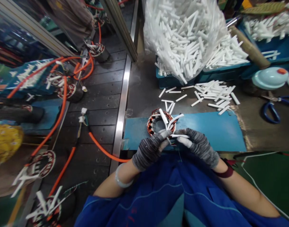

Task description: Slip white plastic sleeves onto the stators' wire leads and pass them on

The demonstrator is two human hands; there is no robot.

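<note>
Dark bench (143, 86), slatted conveyor (100, 118) at 9 o'clock. Tube-filled plastic bag (152, 39) at 1 o'clock. Blue mat (215, 130) beneath hands. Left hand (149, 149) pinching tube cluster (176, 118); right hand (201, 145) pinching single white tube (177, 136). Wound coil ring (149, 125) on mat, hands near its 4–5 o'clock.

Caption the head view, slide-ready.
Gloved left hand and right hand handle white tubes at a wound ring on a blue mat.

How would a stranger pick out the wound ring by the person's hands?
Find the long blue mat just right of the metal rail. Near the mat's left end, beside the gloved left hand, lies a copper-coloured wound ring with white tubes sticking out. It alone lies right of that rail; the other wound rings in view are left of it.
</note>
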